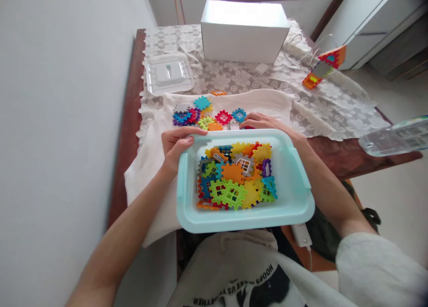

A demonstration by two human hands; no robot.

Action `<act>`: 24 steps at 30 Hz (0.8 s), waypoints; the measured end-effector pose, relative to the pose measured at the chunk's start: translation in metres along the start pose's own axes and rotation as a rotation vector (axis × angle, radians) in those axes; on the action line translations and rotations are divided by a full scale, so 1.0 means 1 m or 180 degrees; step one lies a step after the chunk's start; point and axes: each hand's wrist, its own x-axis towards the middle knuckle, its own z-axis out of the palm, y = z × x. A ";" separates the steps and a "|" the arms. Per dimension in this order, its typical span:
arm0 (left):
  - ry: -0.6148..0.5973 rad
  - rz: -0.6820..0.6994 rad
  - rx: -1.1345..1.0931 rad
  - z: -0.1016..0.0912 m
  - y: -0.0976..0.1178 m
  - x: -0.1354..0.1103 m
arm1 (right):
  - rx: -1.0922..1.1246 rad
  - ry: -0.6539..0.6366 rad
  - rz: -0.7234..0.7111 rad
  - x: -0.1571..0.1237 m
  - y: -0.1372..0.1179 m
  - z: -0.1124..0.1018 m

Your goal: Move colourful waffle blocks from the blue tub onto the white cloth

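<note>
A light-blue plastic bin (pixel 294 204) is tilted toward me, holding a pile of colourful interlocking building tiles (pixel 232 173), some with window frames. My left hand (pixel 177 146) is closed on its far left rim, thumb on top. My right hand (pixel 264 120) reaches past the far right rim, fingers together and bent down at the loose tiles; the rim partly hides what is under them. A grey tile (pixel 233 126) lies by its fingertips. Close by on the white cloth are a red window tile (pixel 223 117), a blue window tile (pixel 239 115) and a heap of mixed tiles (pixel 187 115).
A clear lid (pixel 169 73) lies at the table's left. A large white box (pixel 240 37) stands at the back. An assembled tile structure (pixel 323 68) is at the right, with a white cable behind it. A clear plastic bottle (pixel 394 137) lies at the right edge.
</note>
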 end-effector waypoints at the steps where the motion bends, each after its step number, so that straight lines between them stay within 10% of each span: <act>1: 0.0006 0.0001 0.0002 0.000 0.000 0.000 | 0.0044 -0.0022 0.0008 -0.001 -0.003 -0.001; 8: -0.0029 0.0127 -0.0060 0.003 0.001 0.001 | 0.0248 0.0023 0.0106 -0.004 -0.008 -0.004; 16: -0.0025 0.0070 0.0012 0.002 0.002 0.001 | 0.1199 0.1381 -0.0003 0.001 -0.005 0.002; 24: 0.0062 0.0025 0.0025 0.004 0.003 0.001 | 0.1928 0.1730 -0.0219 0.007 -0.022 -0.015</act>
